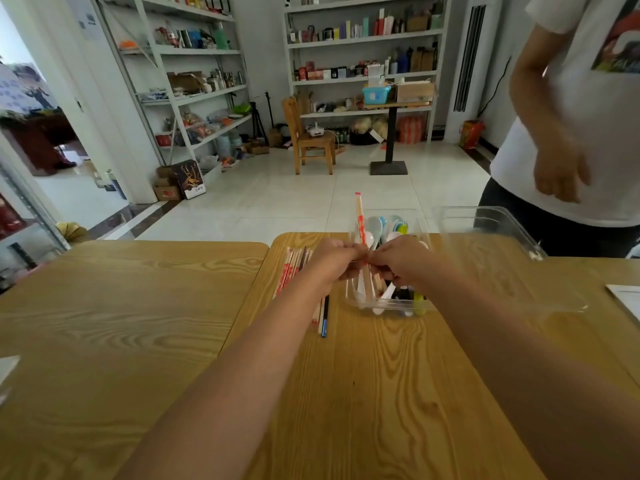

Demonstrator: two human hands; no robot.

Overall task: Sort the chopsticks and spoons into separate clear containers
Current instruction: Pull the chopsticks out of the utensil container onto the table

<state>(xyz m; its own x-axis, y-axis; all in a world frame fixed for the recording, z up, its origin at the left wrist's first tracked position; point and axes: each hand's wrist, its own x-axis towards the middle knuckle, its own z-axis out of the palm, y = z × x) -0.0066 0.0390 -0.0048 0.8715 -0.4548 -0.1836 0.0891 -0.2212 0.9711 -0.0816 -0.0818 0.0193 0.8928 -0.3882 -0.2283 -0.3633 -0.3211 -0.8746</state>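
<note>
A clear container (388, 306) on the wooden table (381, 375) holds several spoons (375, 225) in white, blue and green, plus a few chopsticks. Both my hands meet above its near half. My left hand (334, 259) and my right hand (398, 259) both pinch a paper-wrapped chopstick pair (359, 216) that stands nearly upright, its red-printed top pointing away. A pile of wrapped chopsticks (292, 268) lies on the table left of the container, partly under my left wrist, with one dark blue chopstick (325, 317) at its near end. A second clear container (502, 244) stands to the right, seemingly with nothing in it.
Another person in a white shirt (571, 133) stands at the table's far right, one hand hanging. A sheet of paper (627, 299) lies at the right edge. A second wooden table (121, 323) adjoins on the left. Shelves and a chair stand beyond.
</note>
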